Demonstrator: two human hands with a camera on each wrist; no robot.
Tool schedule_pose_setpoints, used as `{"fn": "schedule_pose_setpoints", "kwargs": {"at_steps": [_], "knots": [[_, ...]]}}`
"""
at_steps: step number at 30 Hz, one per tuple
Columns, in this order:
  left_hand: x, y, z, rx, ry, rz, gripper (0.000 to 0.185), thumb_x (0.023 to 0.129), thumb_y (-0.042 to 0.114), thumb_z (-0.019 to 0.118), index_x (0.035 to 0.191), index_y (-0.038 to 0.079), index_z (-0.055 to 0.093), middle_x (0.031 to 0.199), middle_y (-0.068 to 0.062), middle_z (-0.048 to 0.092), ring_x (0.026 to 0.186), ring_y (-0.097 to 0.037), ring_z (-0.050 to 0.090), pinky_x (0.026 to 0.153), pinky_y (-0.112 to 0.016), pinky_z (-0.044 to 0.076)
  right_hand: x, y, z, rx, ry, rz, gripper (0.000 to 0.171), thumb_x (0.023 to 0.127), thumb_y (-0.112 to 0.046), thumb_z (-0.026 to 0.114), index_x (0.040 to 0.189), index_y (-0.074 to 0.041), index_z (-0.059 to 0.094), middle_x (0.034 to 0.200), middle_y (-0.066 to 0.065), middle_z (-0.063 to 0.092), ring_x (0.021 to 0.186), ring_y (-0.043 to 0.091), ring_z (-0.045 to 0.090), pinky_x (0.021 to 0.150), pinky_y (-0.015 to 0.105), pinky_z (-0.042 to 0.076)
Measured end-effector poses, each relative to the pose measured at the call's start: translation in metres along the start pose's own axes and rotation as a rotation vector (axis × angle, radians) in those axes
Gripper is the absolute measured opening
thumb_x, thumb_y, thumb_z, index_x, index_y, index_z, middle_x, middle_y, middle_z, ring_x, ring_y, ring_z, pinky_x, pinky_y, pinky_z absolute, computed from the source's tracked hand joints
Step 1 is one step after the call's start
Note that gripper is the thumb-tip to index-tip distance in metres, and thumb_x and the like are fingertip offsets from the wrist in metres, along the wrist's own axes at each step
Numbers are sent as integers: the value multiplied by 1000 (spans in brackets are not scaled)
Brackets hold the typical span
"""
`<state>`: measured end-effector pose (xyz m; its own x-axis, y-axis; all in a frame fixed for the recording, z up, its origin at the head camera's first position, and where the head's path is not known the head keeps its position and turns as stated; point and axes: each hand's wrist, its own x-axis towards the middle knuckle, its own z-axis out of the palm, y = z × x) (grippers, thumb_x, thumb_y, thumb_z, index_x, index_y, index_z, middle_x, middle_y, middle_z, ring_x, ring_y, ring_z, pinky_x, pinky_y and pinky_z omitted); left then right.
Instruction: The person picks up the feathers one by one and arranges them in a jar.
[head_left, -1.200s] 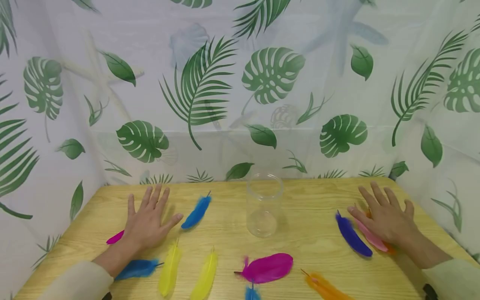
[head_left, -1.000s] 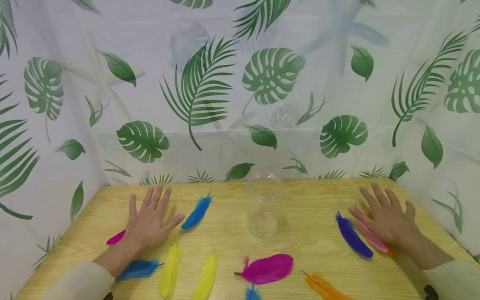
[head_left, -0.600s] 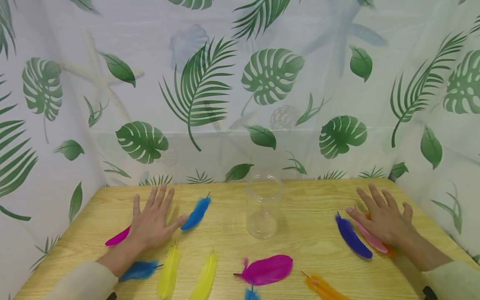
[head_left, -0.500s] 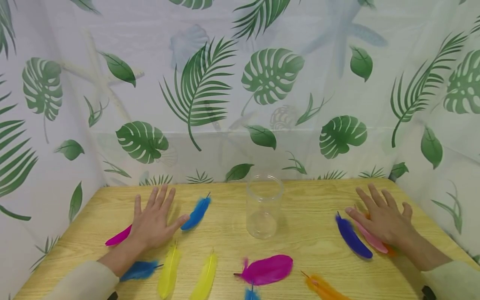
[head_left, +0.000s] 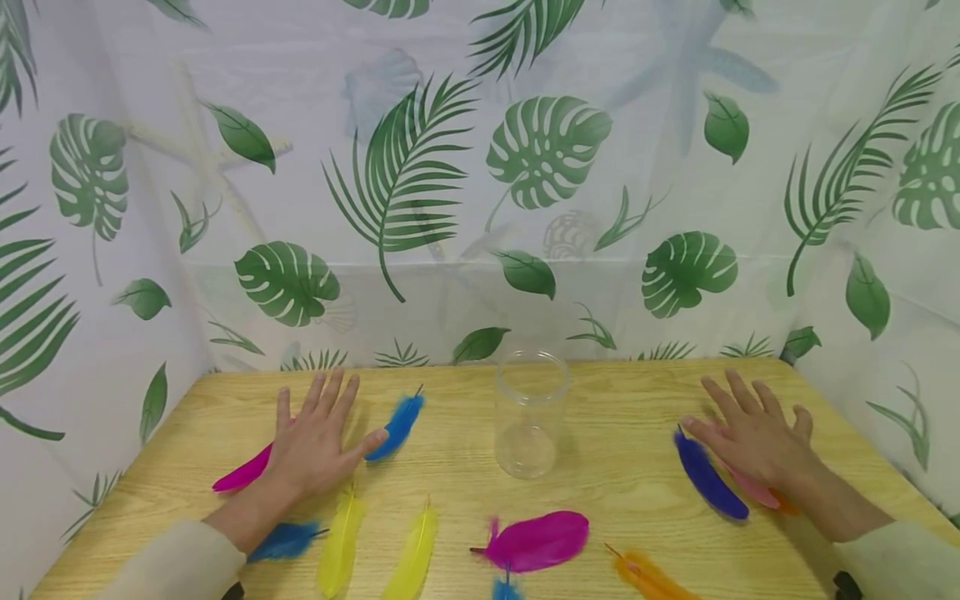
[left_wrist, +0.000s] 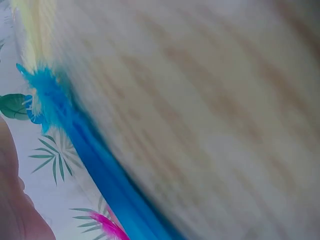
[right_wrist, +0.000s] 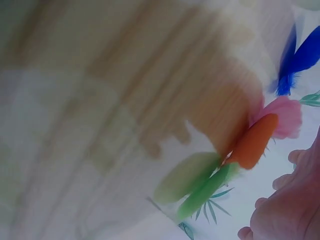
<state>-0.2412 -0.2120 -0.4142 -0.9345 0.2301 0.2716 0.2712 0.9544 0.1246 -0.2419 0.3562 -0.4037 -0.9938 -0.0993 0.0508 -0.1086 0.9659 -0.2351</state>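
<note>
My left hand (head_left: 318,437) is spread palm down at the table's left, its thumb tip by the lower end of a blue feather (head_left: 403,421). It partly covers a magenta feather (head_left: 243,471). At the right, my right hand (head_left: 757,442) is spread over a pink feather (head_left: 756,490) and an orange one mostly hidden beneath it. A dark blue feather (head_left: 708,479) lies just beside that thumb. Neither hand holds anything. A clear plastic jar (head_left: 529,417) stands upright between the hands. In the right wrist view, a green feather (right_wrist: 205,192) lies near the orange feather (right_wrist: 255,142).
Across the wooden table's (head_left: 615,467) front lie two yellow feathers (head_left: 412,550), a magenta feather (head_left: 536,542), an orange feather (head_left: 648,575) and blue feathers (head_left: 285,542). A leaf-patterned curtain (head_left: 450,200) closes off the back and sides.
My left hand has shifted a little to the right, uncovering more of the magenta feather. The right hand has drifted slightly left, over more of the pink feather. The jar stays put.
</note>
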Motion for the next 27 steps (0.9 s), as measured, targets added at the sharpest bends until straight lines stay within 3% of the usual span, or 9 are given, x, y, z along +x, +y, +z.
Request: {"fn": "schedule_pose_setpoints", "kwargs": {"at_steps": [27], "knots": [[2,7,2,2,-23,22,93,93,74,39,160,14,16,169,-8,6,155,-35,5,116,-67,-8,5,-26,4,-5,8,-39,90,96,-72,37,161,-16,11,166,21,-8,145,58,-1,95,85,-3]]}}
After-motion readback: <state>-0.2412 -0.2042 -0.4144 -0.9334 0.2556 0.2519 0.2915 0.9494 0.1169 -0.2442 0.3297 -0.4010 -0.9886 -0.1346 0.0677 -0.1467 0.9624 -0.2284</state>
